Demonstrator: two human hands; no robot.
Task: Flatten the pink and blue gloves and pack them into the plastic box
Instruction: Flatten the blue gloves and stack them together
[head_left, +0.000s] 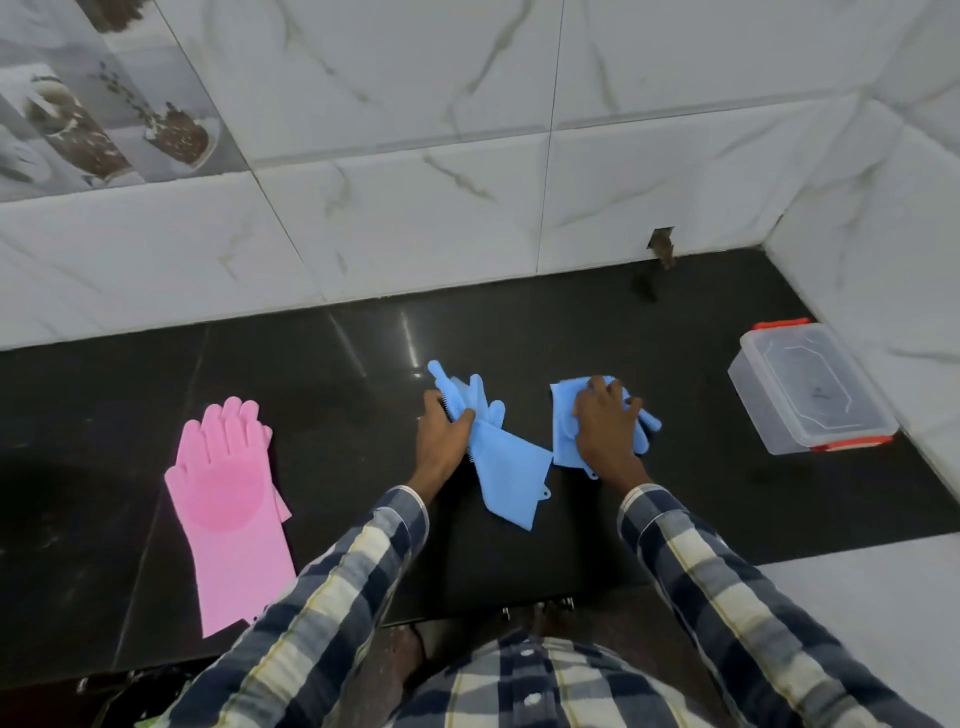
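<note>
Two pink gloves (228, 499) lie flat and stacked on the dark counter at the left, fingers pointing away from me. My left hand (441, 436) grips a crumpled blue glove (501, 462) near its fingers; its cuff trails toward me. A second blue glove (566, 426), folded, lies to the right under my right hand (605, 426), which presses down on it with the glove's fingers sticking out to the right. The clear plastic box (810, 389) with orange-red latches stands at the far right, lid on.
The black counter (337, 374) is bounded by a marble-tiled wall (467, 208) behind and another wall on the right, close to the box. The counter's front edge runs just before my body. A small hole in the wall sits at the back right.
</note>
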